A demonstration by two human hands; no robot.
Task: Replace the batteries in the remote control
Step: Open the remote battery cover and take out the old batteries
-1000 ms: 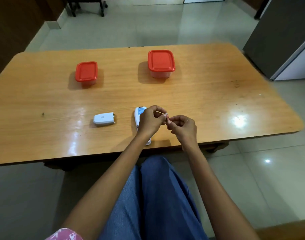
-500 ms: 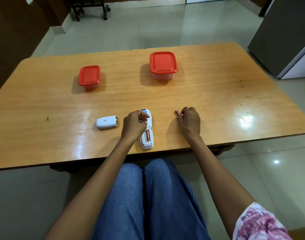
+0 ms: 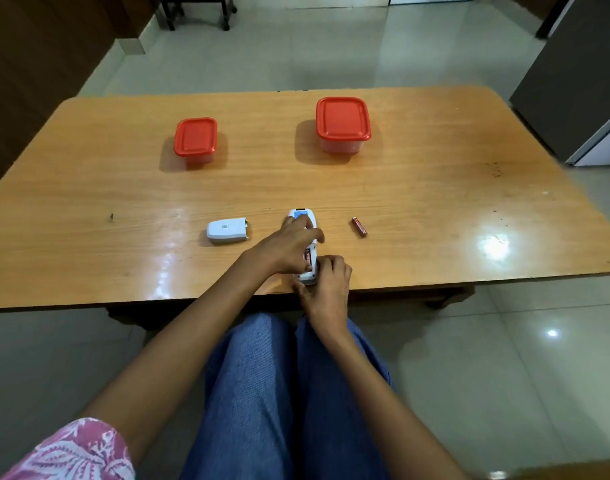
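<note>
A white remote control [image 3: 305,216] lies face down near the front edge of the wooden table [image 3: 435,209], its battery bay open with a red battery [image 3: 308,255] showing inside. My left hand [image 3: 289,245] rests across the remote's middle, fingers spread over it. My right hand [image 3: 327,285] grips the remote's near end, fingertips at the bay. A loose red battery [image 3: 359,226] lies on the table to the right of the remote. The white battery cover [image 3: 227,230] lies to the left.
Two clear boxes with red lids stand further back: a small box [image 3: 195,138] at the left and a larger box [image 3: 343,121] at the right. A grey cabinet [image 3: 580,77] stands beyond the table's right end. My knees in blue jeans are below the table edge.
My right hand has let go of the loose battery on the table and moved left to the remote's near end. My left hand has slid onto the remote.
</note>
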